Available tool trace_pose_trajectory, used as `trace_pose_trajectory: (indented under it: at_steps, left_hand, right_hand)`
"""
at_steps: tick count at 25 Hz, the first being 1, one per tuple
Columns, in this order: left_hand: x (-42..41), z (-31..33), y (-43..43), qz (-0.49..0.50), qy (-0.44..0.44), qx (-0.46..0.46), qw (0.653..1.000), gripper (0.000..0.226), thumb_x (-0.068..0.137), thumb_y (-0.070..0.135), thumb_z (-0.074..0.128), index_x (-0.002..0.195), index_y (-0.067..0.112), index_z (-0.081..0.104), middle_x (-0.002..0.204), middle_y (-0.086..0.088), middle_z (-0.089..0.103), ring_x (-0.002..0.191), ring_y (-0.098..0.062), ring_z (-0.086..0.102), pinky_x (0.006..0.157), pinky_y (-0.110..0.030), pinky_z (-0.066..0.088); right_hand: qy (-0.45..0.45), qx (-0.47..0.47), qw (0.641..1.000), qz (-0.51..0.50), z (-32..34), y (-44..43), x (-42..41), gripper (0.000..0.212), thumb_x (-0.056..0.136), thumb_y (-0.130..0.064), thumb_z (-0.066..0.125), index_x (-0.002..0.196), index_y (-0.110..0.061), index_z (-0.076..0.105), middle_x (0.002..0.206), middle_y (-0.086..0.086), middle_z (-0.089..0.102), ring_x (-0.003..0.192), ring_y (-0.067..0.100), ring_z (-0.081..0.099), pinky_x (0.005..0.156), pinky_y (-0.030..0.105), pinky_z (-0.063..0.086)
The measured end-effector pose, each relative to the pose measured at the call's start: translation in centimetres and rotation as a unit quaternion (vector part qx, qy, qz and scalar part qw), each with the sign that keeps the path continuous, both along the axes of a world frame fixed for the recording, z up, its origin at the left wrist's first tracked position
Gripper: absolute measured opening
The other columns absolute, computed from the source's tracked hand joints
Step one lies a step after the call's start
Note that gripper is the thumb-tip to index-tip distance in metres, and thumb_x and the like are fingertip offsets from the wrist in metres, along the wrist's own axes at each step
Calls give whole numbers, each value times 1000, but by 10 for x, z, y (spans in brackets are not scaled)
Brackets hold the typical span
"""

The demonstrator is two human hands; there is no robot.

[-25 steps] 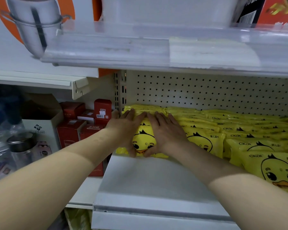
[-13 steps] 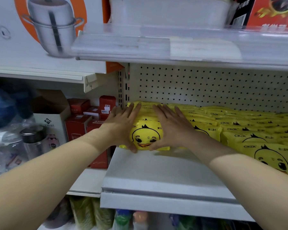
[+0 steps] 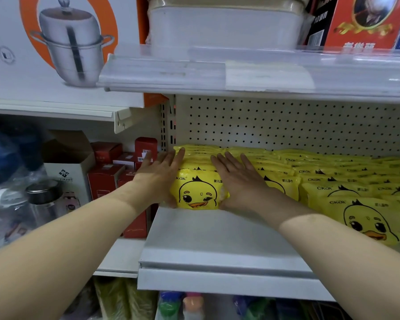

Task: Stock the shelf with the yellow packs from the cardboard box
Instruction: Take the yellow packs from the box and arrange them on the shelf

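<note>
Rows of yellow duck-face packs (image 3: 365,215) fill the grey shelf (image 3: 217,239), standing on edge from the pegboard back toward the front. The leftmost row ends in a front pack (image 3: 198,192) whose duck face shows fully. My left hand (image 3: 158,179) lies flat against the left side of that row, fingers stretched back, thumb under the pack's lower corner. On the row's right side, my right hand (image 3: 238,181) presses in the same way, so the packs are squeezed between both palms. The cardboard box is out of view.
An upper shelf edge (image 3: 217,72) overhangs the packs, with a white tub above it. Left of the upright stand red boxes (image 3: 104,181), a white carton (image 3: 67,174) and a glass bottle (image 3: 44,197). A steamer-pot box (image 3: 62,42) sits at top left. Bare shelf lies before the left row.
My hands have slid from covering the front pack's face to its two sides, so the duck face now shows. The view has dropped slightly, showing the shelf below.
</note>
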State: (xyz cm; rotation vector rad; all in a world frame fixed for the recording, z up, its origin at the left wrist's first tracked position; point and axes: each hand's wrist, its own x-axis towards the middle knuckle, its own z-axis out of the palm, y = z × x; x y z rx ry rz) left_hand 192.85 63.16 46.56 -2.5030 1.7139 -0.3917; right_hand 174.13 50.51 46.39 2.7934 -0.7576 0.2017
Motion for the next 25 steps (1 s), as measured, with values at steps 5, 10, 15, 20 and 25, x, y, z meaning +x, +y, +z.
trace_pose_trajectory:
  at_steps: [5, 10, 15, 20, 25]
  left_hand:
    - [-13, 7, -4, -13, 114, -28, 993, 140, 60, 85, 61, 149, 23, -26, 164, -3, -8, 150, -25, -8, 121, -50, -2]
    - [-13, 2, -13, 2, 107, -36, 994, 131, 68, 79, 60, 151, 22, -23, 164, -5, -7, 151, -26, -5, 121, -51, -3]
    - [-6, -14, 22, -141, 268, -252, 919, 88, 70, 54, 76, 146, 38, 35, 151, 1, 38, 142, -19, 30, 116, -48, 28]
    - [-14, -40, 27, -131, 402, -374, 826, 38, 72, 47, 74, 109, 44, 66, 127, 8, 54, 127, -13, 45, 110, -42, 35]
    - [-28, -35, 13, -81, 436, -392, 806, 20, 79, 36, 77, 96, 44, 72, 139, 5, 45, 136, -13, 31, 112, -40, 27]
  right_hand:
    - [-35, 47, 998, -13, 1, 3, 5, 117, 76, -87, 40, 156, -22, -14, 166, -2, -12, 151, 14, -18, 122, 46, -11]
    - [-41, 21, 999, -11, -4, 3, 12, 104, 85, -79, 36, 157, -20, -9, 166, 0, -8, 151, 16, -15, 122, 47, -10]
    - [-287, 92, 946, 117, -14, -3, -16, 65, 89, -59, 58, 145, -30, 46, 149, -2, 48, 146, 20, 28, 122, 40, 9]
    - [-406, 89, 904, 96, -31, -12, -26, 48, 80, -64, 52, 114, -35, 71, 126, -8, 66, 134, 18, 40, 110, 32, 24]
    - [-390, 96, 910, 101, -31, -2, -15, 40, 80, -55, 63, 112, -34, 73, 130, -4, 65, 137, 21, 35, 117, 40, 15]
